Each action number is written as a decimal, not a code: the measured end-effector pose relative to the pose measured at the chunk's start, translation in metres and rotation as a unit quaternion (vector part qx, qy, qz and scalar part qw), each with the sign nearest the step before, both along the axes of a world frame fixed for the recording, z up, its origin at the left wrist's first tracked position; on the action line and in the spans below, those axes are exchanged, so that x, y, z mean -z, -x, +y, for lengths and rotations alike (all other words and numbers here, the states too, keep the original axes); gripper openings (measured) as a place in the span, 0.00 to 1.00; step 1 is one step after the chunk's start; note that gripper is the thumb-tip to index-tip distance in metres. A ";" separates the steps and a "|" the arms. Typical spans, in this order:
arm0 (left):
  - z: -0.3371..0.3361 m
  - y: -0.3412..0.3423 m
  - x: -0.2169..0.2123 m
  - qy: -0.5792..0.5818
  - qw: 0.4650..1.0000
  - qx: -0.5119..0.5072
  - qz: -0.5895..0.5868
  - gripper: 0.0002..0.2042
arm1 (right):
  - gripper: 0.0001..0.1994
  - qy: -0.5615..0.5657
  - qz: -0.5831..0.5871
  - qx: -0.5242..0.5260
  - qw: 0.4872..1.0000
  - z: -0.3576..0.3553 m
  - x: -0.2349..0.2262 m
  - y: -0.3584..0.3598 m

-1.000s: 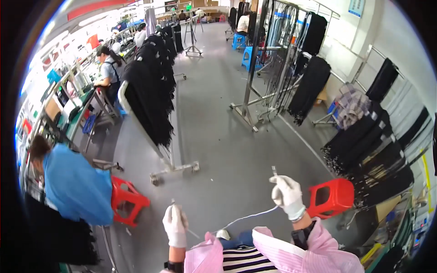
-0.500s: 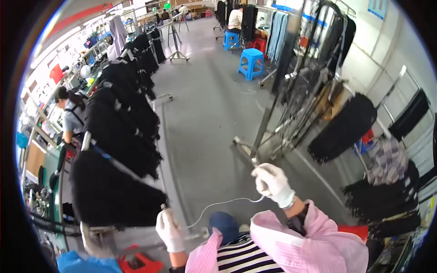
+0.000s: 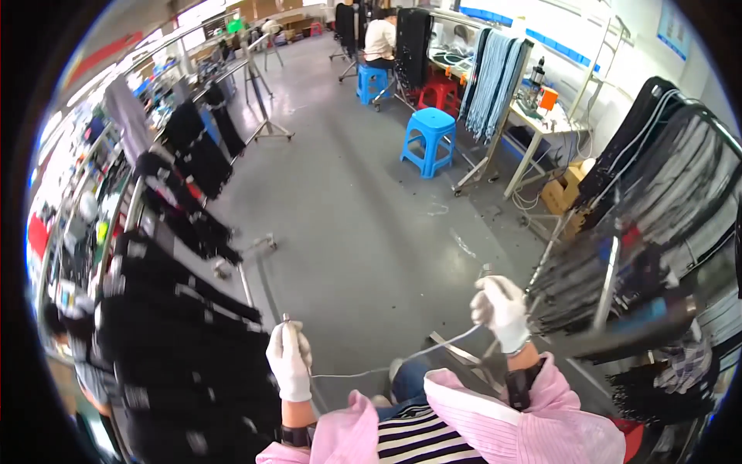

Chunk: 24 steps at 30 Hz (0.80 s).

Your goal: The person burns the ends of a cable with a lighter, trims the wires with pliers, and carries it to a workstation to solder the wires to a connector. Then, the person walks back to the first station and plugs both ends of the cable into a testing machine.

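Note:
A thin pale cord (image 3: pixel 371 375) hangs in a slack curve between my two hands. My left hand (image 3: pixel 290 363), in a white glove, is closed with its fingertips pinched together; a small metal-looking tip (image 3: pixel 286 317) pokes up from them. On the right, my right hand (image 3: pixel 502 313), gloved in white too, is curled round the cord's other end, and a small greyish piece (image 3: pixel 485 269) stands above its fingers. What lies inside the fists is hidden. Beside my left hand hang black garments (image 3: pixel 185 340) on a rack.
Ahead stretches a grey floor (image 3: pixel 340 209) between racks. A blue stool (image 3: pixel 429 143) stands in the aisle, with a red stool (image 3: pixel 439 94) behind it. Dark garments (image 3: pixel 641 178) fill a rack at right, blurred. A worktable (image 3: pixel 541 120) stands near the wall; a person (image 3: pixel 380 42) sits farther off.
The view has advanced along the aisle; the blue stool appears closer and the racks slide past. My left hand is higher, my right hand farther right, and the cord spans a wider gap.

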<state>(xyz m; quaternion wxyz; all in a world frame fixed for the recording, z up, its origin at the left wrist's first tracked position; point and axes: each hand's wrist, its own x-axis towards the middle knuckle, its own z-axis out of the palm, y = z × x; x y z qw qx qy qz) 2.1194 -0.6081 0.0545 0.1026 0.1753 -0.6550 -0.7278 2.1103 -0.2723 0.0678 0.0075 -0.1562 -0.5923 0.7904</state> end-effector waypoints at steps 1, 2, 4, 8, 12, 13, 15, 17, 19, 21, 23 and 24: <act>-0.002 0.054 -0.003 -0.014 0.999 0.039 0.017 0.11 | 0.08 -0.026 0.019 0.057 0.998 0.008 0.007 0.036; 0.002 0.106 -0.001 -0.010 0.999 0.047 0.018 0.11 | 0.08 -0.056 0.037 0.111 0.992 0.017 0.015 0.074; 0.007 0.205 0.003 -0.001 0.998 0.055 0.041 0.11 | 0.08 -0.080 0.047 0.133 0.987 0.025 0.030 0.155; 0.023 0.386 0.012 -0.019 0.997 0.061 0.052 0.10 | 0.08 -0.160 0.057 0.151 0.974 0.026 0.024 0.316; 0.013 0.540 0.001 -0.029 0.998 0.033 0.038 0.10 | 0.08 -0.182 0.080 0.104 0.975 0.004 -0.017 0.495; 0.016 0.578 0.002 -0.031 0.999 0.010 0.041 0.10 | 0.08 -0.173 0.092 0.096 0.976 0.007 -0.017 0.537; 0.022 0.662 0.019 -0.051 0.998 0.021 0.039 0.10 | 0.08 -0.168 0.090 0.115 0.975 0.019 -0.015 0.625; 0.025 0.750 0.040 -0.089 0.995 0.020 0.035 0.10 | 0.07 -0.155 0.091 0.131 0.975 0.027 -0.005 0.708; 0.039 0.842 0.056 -0.085 0.995 0.051 0.021 0.10 | 0.07 -0.155 0.069 0.175 0.970 0.045 0.019 0.780; 0.060 0.947 0.058 -0.084 0.993 0.087 0.008 0.11 | 0.07 -0.159 0.042 0.238 0.957 0.063 0.035 0.852; 0.091 1.042 0.034 -0.053 0.988 0.145 0.008 0.11 | 0.07 -0.157 0.024 0.281 0.947 0.085 0.032 0.906; 0.113 1.084 0.023 -0.025 0.981 0.193 0.017 0.11 | 0.08 -0.155 0.016 0.314 0.937 0.099 0.028 0.929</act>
